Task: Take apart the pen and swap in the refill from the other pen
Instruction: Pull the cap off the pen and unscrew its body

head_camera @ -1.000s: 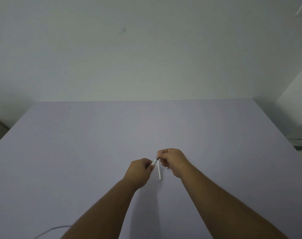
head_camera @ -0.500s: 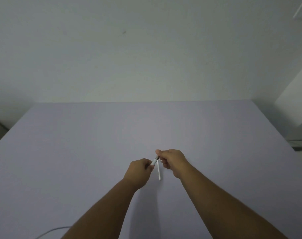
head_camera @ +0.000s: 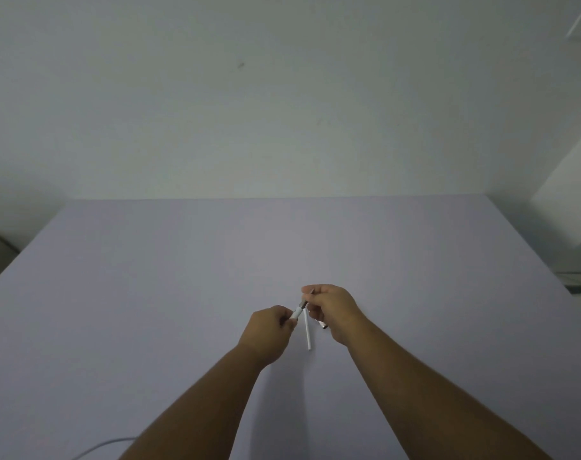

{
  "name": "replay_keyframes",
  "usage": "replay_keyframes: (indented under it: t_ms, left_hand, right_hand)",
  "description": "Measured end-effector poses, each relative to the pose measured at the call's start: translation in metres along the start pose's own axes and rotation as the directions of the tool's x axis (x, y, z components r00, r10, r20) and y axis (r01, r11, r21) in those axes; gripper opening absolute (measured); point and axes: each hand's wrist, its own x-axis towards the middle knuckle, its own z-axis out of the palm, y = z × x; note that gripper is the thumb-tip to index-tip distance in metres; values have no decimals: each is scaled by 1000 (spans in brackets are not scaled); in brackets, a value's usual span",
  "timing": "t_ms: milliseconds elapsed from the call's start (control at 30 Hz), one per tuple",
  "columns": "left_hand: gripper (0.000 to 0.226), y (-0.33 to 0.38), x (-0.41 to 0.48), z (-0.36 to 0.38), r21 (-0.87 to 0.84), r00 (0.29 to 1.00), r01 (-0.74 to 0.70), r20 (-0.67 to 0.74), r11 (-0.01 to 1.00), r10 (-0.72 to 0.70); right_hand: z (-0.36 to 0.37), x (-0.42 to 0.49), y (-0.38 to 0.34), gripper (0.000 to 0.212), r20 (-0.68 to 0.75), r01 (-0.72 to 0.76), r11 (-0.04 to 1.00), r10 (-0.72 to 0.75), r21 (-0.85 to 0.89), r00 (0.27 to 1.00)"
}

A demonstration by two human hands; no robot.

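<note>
Forearms reach forward from the lower edge over the lilac tabletop [head_camera: 149, 293], both bare. Left hand [head_camera: 267, 330] is curled shut around the white pen [head_camera: 297, 313], whose dark tip slants up to the right. Right hand [head_camera: 332, 310] pinches that tip between its fingertips. Just between the 2 hands, a thin white refill [head_camera: 308, 332] lies on the tabletop. No writing or brand can be read on anything.
</note>
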Motion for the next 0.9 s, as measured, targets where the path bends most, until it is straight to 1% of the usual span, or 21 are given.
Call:
replay_keyframes:
  t_ms: [67,133,167,200,300,333,367,433,500,567,733,833,900]
  left_hand:
    - [19,-1,1,-1,-2,1000,0,0,1000,0]
    - [19,-1,1,-1,-4,1000,-3,3,1000,3]
    - [19,-1,1,0,-2,1000,-3,3,1000,3]
    - [19,-1,1,1,1,1000,-3,4,1000,3]
    - [19,0,2,0,6,1000,1,2,1000,-1]
    - [20,1,3,-1,5,1000,1,2,1000,-1]
    - [19,1,3,-1,0,1000,2,1,1000,-2]
    - [19,1,4,0,-10,1000,6,3,1000,-6]
    - [19,2,5,0,-9,1000,4,8,1000,-4]
    - [19,2,5,1,-7,1000,3,14,1000,-3]
    - [19,2,6,0,-22,999,14,30,1000,-14]
    - [17,3,6,3,-43,999,14,45,999,-12]
    - [15,3,6,4,-72,998,6,62,997,-1]
  right_hand:
    - [2,0,0,11,-9,-13,1000,13,-13,1000]
    - [2,0,1,16,-36,-13,998,11,-59,999]
    - [2,0,1,14,-47,-10,998,7,-64,999]
    - [1,0,1,12,-52,-8,999,6,-50,999]
    - [1,2,-2,17,-21,-13,999,14,33,1000]
    - [1,2,-3,15,-17,-23,999,24,36,1000]
    - [1,2,-4,12,-19,-39,999,39,15,999]
    - [-1,2,-2,16,-16,-53,997,53,-49,998]
    - [-2,3,0,14,-6,-30,997,30,-67,1000]
    - [-3,5,2,10,-1,-4,999,4,-34,1000]
    - [-4,9,1,27,32,57,992,-61,110,998]
    - [-9,12,1,33,-1,80,990,-80,118,997]
    - [-10,13,1,33,-11,89,990,-88,108,996]
